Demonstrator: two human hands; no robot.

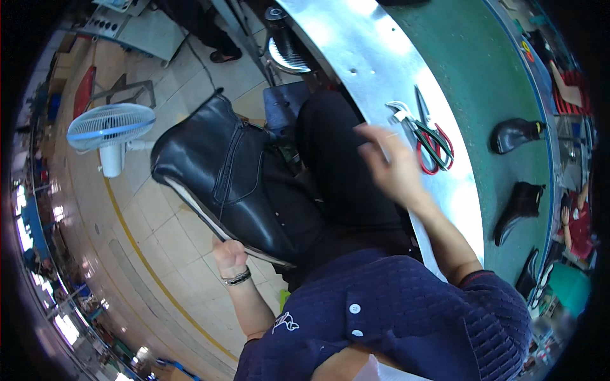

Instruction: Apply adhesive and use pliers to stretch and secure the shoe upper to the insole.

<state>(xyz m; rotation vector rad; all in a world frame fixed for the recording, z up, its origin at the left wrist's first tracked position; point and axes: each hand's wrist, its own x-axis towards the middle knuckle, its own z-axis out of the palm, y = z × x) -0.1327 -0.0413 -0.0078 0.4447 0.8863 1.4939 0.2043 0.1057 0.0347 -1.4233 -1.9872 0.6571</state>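
Note:
A black leather boot (210,162) with a zip in its side lies tilted over my left thigh. A pale strip runs along its lower edge. My left hand (230,257) grips that edge at the near end, its fingers partly hidden behind the boot. Over the left edge of the metal bench, my right hand (395,166) is blurred, with its fingers spread and nothing visible in them. Just beyond it lie pincers (433,141) with green handles, crossed with red-handled scissors (423,109) on the bench. My right hand seems apart from both tools.
The shiny metal bench (375,51) curves along my right. Past it, a green surface (470,82) carries dark boots (516,135). A machine with a round metal part (286,57) stands ahead. A fan (111,130) and a red chair (84,92) stand at left. Other people are at the right.

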